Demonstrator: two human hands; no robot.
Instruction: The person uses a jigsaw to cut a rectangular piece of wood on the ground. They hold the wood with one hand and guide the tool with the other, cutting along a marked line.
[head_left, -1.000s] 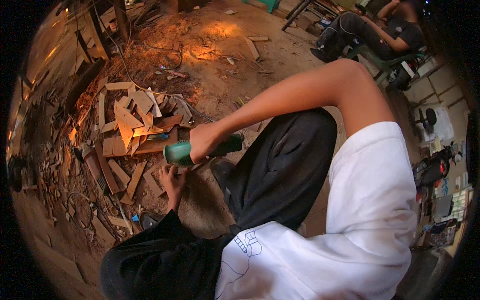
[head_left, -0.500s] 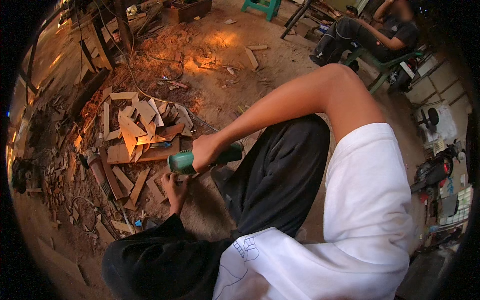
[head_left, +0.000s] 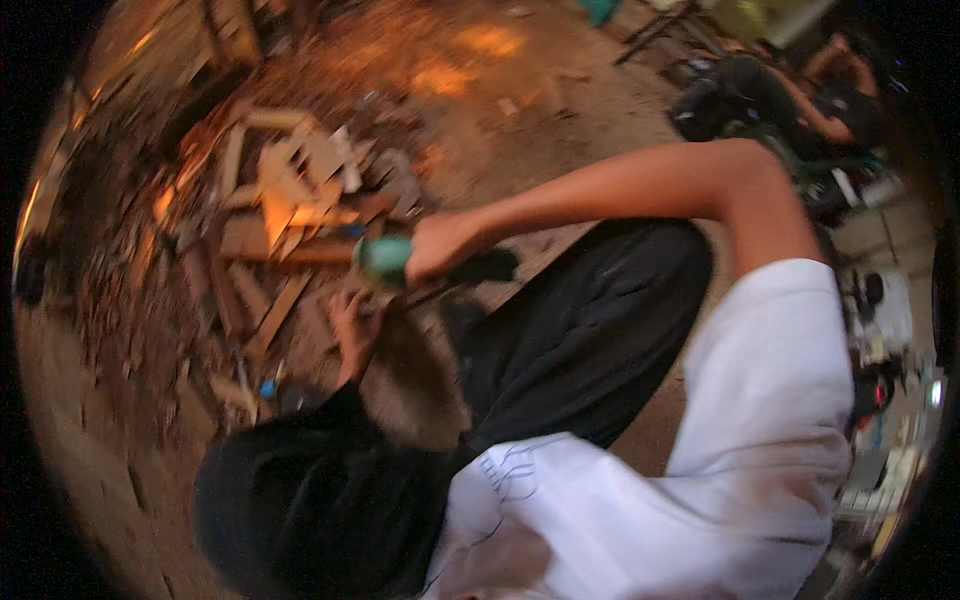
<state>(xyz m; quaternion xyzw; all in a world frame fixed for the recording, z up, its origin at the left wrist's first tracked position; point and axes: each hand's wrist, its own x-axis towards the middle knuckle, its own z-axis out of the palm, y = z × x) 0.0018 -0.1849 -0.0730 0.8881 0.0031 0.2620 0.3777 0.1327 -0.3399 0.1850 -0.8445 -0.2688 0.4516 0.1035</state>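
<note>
A green, rounded power tool is in my right hand, which wraps around its body from above. The motion blur hides which kind of tool it is. Just below its front end, my left hand has its fingers bent close to the tool. Whatever they grip is too blurred to make out. Both hands are low over the ground, between my knees in black trousers.
Beyond my hands lies a heap of cut wood pieces, with a wider board under it. Loose wood strips and scraps cover the dirt ground at left. A seated person is at the far right.
The whole view has shifted and blurred, so the wood heap and the seated person appear elsewhere in it. My right hand still holds the green tool, with my left hand close below.
</note>
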